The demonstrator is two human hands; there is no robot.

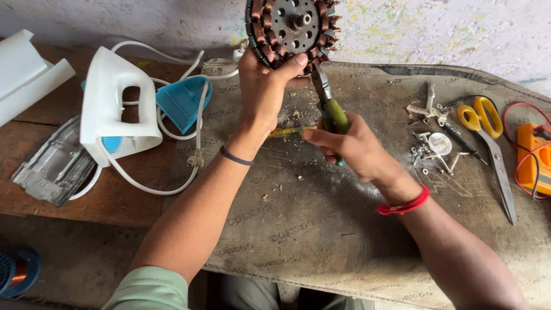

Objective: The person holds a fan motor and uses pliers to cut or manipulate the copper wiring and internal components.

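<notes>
My left hand (265, 86) grips the lower rim of a round motor stator (291, 28) with copper windings, held upright above the worn mat (321, 229). My right hand (353, 146) is closed on the green handles of a pair of pliers (328, 103), whose metal jaws reach up to the stator's lower right edge. A yellow-handled screwdriver (290, 131) lies on the mat between my two hands, partly hidden by them. A dark band is on my left wrist and a red thread on my right.
A dismantled white clothes iron (112, 103) with its cord, blue cover (182, 102) and metal soleplate (54, 166) lies at left. Yellow-handled scissors (488, 138), small screws and metal parts (433, 143) and an orange multimeter (534, 155) with red and black leads lie at right.
</notes>
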